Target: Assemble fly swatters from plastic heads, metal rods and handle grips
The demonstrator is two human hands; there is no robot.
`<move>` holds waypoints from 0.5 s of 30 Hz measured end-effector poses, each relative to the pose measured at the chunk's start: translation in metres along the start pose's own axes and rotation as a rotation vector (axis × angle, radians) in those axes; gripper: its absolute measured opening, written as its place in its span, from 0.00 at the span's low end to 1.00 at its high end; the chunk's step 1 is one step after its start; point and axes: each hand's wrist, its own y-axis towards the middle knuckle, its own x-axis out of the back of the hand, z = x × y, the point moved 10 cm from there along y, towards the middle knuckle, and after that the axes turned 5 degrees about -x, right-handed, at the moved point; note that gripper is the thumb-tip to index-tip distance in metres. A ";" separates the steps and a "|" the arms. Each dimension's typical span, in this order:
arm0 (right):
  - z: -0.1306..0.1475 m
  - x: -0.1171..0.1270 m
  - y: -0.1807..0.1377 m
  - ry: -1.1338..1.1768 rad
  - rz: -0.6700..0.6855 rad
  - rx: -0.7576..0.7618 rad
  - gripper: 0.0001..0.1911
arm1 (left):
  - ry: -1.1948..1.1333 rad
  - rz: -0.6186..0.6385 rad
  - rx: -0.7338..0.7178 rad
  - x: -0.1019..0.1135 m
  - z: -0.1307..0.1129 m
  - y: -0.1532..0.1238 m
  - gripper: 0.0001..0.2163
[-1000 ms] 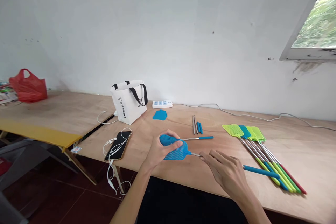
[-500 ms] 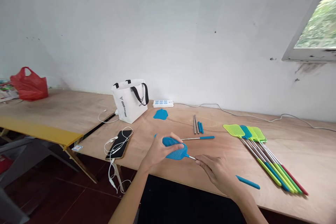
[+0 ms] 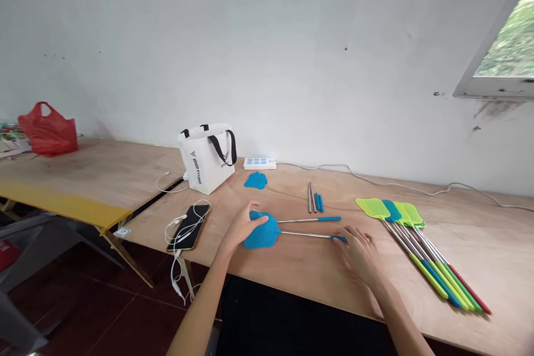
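Note:
A blue fly swatter [image 3: 261,233] lies near the table's front edge, its metal rod pointing right. My left hand [image 3: 243,228] is at its mesh head, with the thumb resting on the mesh and the index finger stretched apart. Palm down over the blue grip [image 3: 339,238] is my right hand [image 3: 359,251], fingers spread, hiding most of that grip. Just behind lies a second swatter with a blue handle [image 3: 329,218]; its head is mostly covered by the front one. Further back are two metal tubes [image 3: 312,198], short blue sleeves [image 3: 319,203] and blue swatter heads [image 3: 256,180].
Several green and blue fly swatters [image 3: 411,245] lie in a fanned row at the right. A phone [image 3: 189,227] with tangled earphones sits at the left edge. Behind stand a white tote bag [image 3: 208,164] and a power strip [image 3: 259,163]. A red bag [image 3: 49,132] is far left.
The blue swatter has moved left and away from me, down beside the second one. My left fingers have loosened from its head, and my right hand has slid back over the grip and spread.

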 end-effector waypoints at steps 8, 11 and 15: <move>-0.025 -0.034 0.001 -0.066 0.034 -0.116 0.19 | 0.503 0.249 0.030 -0.009 0.032 -0.003 0.18; -0.023 -0.039 0.000 0.001 -0.003 -0.044 0.22 | 0.562 0.273 0.013 -0.019 0.034 -0.002 0.21; -0.027 -0.041 0.002 0.096 -0.025 0.005 0.27 | 0.576 0.255 -0.048 -0.033 0.039 0.005 0.23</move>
